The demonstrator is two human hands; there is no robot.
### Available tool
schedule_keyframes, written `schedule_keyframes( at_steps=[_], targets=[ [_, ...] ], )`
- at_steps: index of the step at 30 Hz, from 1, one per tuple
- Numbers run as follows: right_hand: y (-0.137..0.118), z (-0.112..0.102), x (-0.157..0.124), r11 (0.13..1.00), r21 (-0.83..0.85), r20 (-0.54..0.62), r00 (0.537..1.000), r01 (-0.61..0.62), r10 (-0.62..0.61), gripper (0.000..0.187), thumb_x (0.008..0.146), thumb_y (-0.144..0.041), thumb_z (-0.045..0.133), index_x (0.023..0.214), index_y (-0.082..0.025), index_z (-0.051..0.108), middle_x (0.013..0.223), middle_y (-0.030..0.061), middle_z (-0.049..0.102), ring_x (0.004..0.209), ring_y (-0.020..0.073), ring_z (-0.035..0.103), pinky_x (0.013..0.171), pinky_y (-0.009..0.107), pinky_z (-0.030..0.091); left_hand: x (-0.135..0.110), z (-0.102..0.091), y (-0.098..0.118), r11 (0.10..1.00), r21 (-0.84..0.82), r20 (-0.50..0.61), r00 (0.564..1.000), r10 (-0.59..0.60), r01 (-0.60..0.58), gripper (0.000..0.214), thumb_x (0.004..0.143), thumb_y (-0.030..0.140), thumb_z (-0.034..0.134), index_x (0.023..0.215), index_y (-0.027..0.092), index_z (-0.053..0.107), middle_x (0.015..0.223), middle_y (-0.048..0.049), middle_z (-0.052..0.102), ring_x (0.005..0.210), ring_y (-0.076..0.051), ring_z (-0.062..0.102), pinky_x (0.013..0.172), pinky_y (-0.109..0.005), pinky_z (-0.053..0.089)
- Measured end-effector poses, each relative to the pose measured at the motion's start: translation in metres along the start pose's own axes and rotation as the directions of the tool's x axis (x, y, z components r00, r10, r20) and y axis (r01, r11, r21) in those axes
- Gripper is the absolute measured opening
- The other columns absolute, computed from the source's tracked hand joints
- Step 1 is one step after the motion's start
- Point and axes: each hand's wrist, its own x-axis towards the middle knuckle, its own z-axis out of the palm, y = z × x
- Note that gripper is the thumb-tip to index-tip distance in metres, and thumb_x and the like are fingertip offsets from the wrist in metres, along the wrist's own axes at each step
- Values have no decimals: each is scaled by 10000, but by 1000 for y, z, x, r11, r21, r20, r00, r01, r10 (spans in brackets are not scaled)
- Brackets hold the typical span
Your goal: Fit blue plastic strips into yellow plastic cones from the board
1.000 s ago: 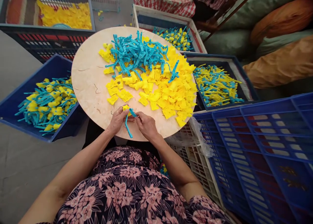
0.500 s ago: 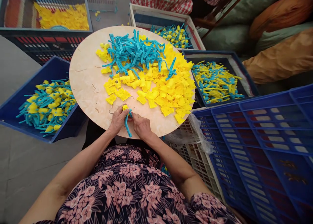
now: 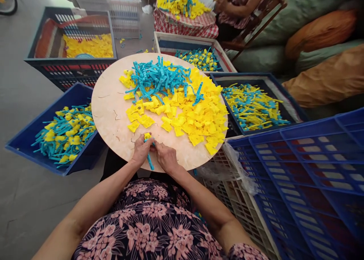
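Seen from the person's head, looking down: the left hand [image 3: 141, 151] and right hand [image 3: 166, 158] meet at the near edge of a round wooden bench [image 3: 109, 116]. The left hand's fingers [image 3: 141, 146] are curled closed around a small yellow tab [image 3: 147, 136], which shows just above them. The right hand's fingers [image 3: 157, 148] press in beside them, closed on a teal strip [image 3: 149, 162] that hangs down from between the hands, over the bench edge.

Farther along the bench lie a tangled heap of teal strips [image 3: 159, 78] and a wide spread of yellow tabs [image 3: 193, 119], partly overlapping.

Around the bench stand crates. The near-left blue crate [image 3: 36, 155] and far-right dark blue crate [image 3: 256, 75] hold joined yellow-and-teal pieces, as does a white crate [image 3: 182, 34] at the far side. A far-left crate [image 3: 71, 61] holds yellow tabs. A large blue crate [image 3: 295, 169] stands near right.

Far off, a co-worker's hands [image 3: 222, 2] work beside a small table [image 3: 184, 28] with a checked cloth.
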Motion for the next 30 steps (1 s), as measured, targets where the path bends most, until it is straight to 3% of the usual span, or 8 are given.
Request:
schedule_keyframes(
  at_steps=[5,8,12,14,19,25,28,30],
  targets=[
    [27,-20,13,944,325,-164,986,56,-2,345,1007,-319,378,1058,-200,698,898,39,745,859,164,686,767,235,490,-10,-5,14,990,-96,138,986,-89,102,567,655,372,760,1126,112,585,672,-27,698,556,-172,669,530,-271,537],
    [31,-33,39,955,292,-320,946,46,52,272,967,-271,455,1044,-173,696,1003,80,716,960,190,663,839,270,487,-13,-8,18,988,-105,191,978,-90,111,630,640,399,770,1159,105,565,677,-45,714,609,-200,702,554,-279,545],
    [22,-43,74,981,187,-311,950,57,4,281,933,-197,465,1122,-187,672,1136,98,652,1053,206,623,862,295,492,-13,-9,18,989,-90,202,975,-94,114,627,642,396,767,1158,107,558,690,-52,723,624,-212,713,551,-284,545],
    [24,-50,80,977,205,-379,925,57,25,296,927,-187,453,1139,-189,660,1147,99,647,1075,211,608,893,310,490,-13,-10,19,988,-95,207,974,-98,120,630,642,394,769,1159,106,555,696,-51,725,631,-213,715,550,-285,545],
    [66,-66,54,935,354,-588,781,13,212,297,941,-292,418,1090,-190,654,1056,102,667,962,208,624,831,329,513,-13,-13,19,990,-94,197,977,-82,103,608,660,393,762,1158,113,554,723,-49,730,664,-213,721,564,-286,554],
    [114,-48,-6,876,473,-530,764,-95,368,316,874,-375,496,1011,-152,673,952,102,692,836,207,640,769,347,525,-12,-10,20,995,-53,202,977,-75,87,589,663,403,761,1138,117,559,716,-47,731,655,-210,721,552,-275,551],
    [114,-38,-18,845,514,-505,743,-151,440,306,891,-376,485,1017,-169,671,968,98,697,827,207,642,740,340,528,-13,-9,21,996,-39,197,978,-71,80,589,667,403,767,1142,124,560,728,-46,738,653,-202,721,553,-270,554],
    [101,-35,-12,865,476,-482,776,-158,407,289,917,-354,475,1033,-177,672,982,95,695,842,203,643,757,330,524,-13,-9,22,997,-29,196,978,-69,76,586,668,402,769,1141,125,561,734,-50,742,657,-202,722,552,-267,555]
  ],
)
